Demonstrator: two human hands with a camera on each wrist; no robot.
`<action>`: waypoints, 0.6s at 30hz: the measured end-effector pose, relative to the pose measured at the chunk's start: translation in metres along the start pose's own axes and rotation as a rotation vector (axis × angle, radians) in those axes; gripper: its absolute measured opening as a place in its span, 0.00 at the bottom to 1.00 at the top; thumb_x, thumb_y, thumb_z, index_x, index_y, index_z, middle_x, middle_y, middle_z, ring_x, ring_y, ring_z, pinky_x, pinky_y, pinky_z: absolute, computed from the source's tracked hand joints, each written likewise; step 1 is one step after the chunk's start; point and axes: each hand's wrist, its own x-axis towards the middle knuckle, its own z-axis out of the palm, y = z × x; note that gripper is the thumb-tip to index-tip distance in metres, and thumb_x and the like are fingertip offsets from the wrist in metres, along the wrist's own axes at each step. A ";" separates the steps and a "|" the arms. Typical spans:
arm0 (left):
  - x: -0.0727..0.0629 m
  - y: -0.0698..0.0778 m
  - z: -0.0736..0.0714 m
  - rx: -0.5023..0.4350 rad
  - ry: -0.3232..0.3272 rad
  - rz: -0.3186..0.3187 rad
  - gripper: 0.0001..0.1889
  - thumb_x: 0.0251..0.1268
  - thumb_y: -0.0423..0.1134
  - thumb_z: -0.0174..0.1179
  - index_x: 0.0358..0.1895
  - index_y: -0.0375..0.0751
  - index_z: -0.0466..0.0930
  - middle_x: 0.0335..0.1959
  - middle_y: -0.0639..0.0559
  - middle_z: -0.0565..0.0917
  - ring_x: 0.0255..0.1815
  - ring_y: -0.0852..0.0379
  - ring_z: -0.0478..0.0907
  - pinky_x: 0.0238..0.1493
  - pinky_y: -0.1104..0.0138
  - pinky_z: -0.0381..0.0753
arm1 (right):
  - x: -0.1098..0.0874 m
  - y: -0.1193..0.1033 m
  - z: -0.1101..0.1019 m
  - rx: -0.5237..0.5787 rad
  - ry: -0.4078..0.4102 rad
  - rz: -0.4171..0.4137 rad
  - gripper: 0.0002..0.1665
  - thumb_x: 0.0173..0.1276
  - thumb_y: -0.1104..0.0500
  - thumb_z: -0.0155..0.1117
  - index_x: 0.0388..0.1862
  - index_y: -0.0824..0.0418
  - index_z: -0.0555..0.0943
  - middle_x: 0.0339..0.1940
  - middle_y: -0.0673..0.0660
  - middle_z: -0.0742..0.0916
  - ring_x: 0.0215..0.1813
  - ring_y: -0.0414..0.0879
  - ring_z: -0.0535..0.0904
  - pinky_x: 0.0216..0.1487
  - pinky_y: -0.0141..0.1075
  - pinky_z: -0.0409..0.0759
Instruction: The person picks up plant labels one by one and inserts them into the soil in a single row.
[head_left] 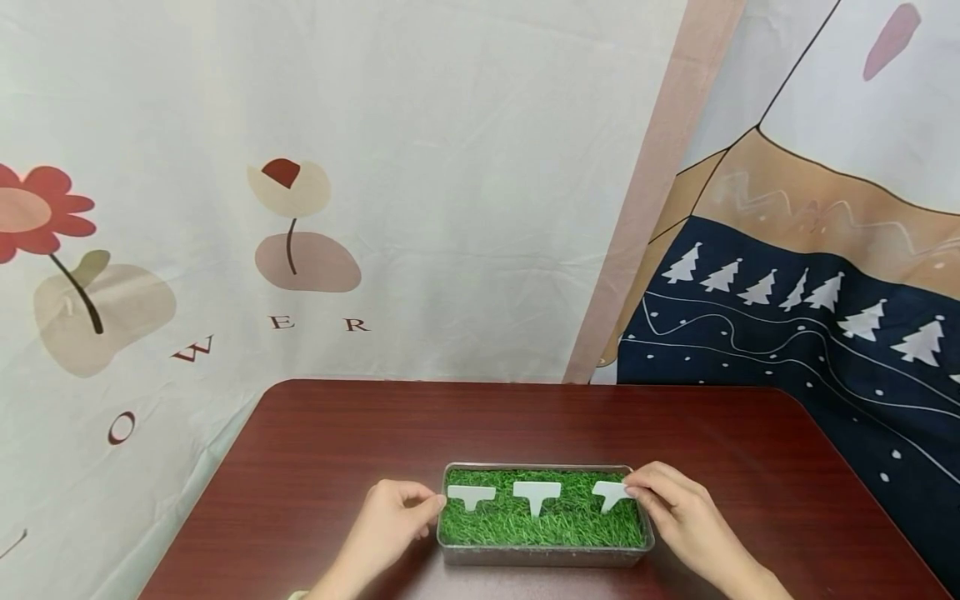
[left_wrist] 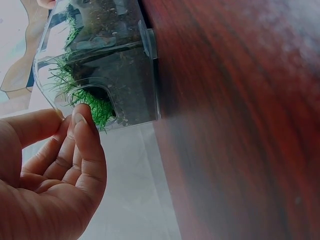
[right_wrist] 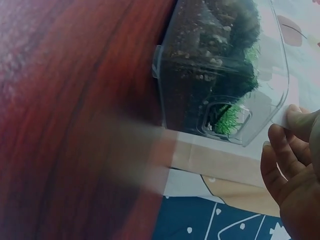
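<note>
A clear plastic box holds dark soil and green grass. Three white T-shaped plant labels stand in the grass: a left one, a middle one and a tilted right one. My right hand pinches the outer end of the right label between thumb and fingers. At the opposite end, my left hand grips the box's rim with thumb and fingertips, close to the left label. The left wrist view shows those fingertips beside a cutout in the end wall.
The box rests on a dark red wooden table with rounded far corners. Behind it hangs a pale cloth printed with flowers and letters. A dark blue cloth with white trees hangs at the right.
</note>
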 end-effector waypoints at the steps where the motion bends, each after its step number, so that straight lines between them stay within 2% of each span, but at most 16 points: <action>1: 0.000 0.000 0.000 0.000 0.000 -0.001 0.07 0.66 0.39 0.70 0.31 0.41 0.89 0.21 0.50 0.84 0.22 0.54 0.80 0.26 0.67 0.82 | 0.000 0.000 0.000 0.001 -0.004 0.002 0.13 0.69 0.71 0.70 0.46 0.56 0.86 0.44 0.47 0.86 0.43 0.35 0.81 0.45 0.22 0.79; 3: 0.000 0.000 0.000 -0.001 -0.001 -0.002 0.07 0.67 0.39 0.70 0.31 0.40 0.89 0.22 0.51 0.84 0.22 0.54 0.80 0.26 0.67 0.82 | -0.001 0.000 0.001 0.003 -0.012 0.009 0.12 0.70 0.70 0.70 0.47 0.55 0.86 0.44 0.46 0.86 0.43 0.35 0.81 0.45 0.21 0.79; 6: 0.000 0.000 0.000 0.000 0.000 -0.005 0.07 0.67 0.39 0.70 0.32 0.40 0.89 0.22 0.51 0.84 0.22 0.55 0.80 0.26 0.67 0.82 | -0.002 0.000 0.003 0.004 -0.012 0.009 0.04 0.77 0.61 0.66 0.47 0.55 0.86 0.44 0.46 0.86 0.42 0.34 0.81 0.44 0.22 0.79; 10: 0.000 0.000 0.000 0.002 0.000 -0.007 0.07 0.67 0.39 0.70 0.32 0.40 0.89 0.22 0.51 0.84 0.22 0.55 0.80 0.26 0.67 0.82 | -0.001 -0.001 0.006 0.008 -0.005 0.002 0.11 0.81 0.52 0.59 0.46 0.55 0.86 0.43 0.45 0.86 0.41 0.34 0.81 0.42 0.22 0.78; 12: 0.000 0.000 0.000 0.002 -0.001 -0.009 0.07 0.67 0.39 0.70 0.32 0.40 0.89 0.22 0.51 0.84 0.22 0.55 0.80 0.26 0.67 0.82 | 0.000 -0.001 0.007 0.012 -0.004 0.000 0.09 0.80 0.54 0.61 0.46 0.54 0.86 0.43 0.45 0.86 0.41 0.34 0.80 0.41 0.23 0.78; 14: 0.000 0.000 0.000 0.001 0.000 -0.009 0.07 0.67 0.39 0.70 0.32 0.40 0.89 0.22 0.51 0.84 0.22 0.55 0.80 0.26 0.67 0.82 | 0.000 -0.002 0.008 0.013 -0.007 0.001 0.04 0.76 0.61 0.67 0.46 0.54 0.86 0.43 0.45 0.86 0.40 0.34 0.80 0.41 0.23 0.78; 18: 0.000 0.000 0.000 0.002 0.001 -0.012 0.07 0.67 0.39 0.70 0.32 0.40 0.89 0.22 0.51 0.84 0.22 0.55 0.80 0.26 0.67 0.82 | 0.002 -0.004 0.010 -0.008 -0.012 0.006 0.20 0.61 0.75 0.74 0.46 0.54 0.87 0.43 0.44 0.86 0.40 0.34 0.80 0.40 0.22 0.77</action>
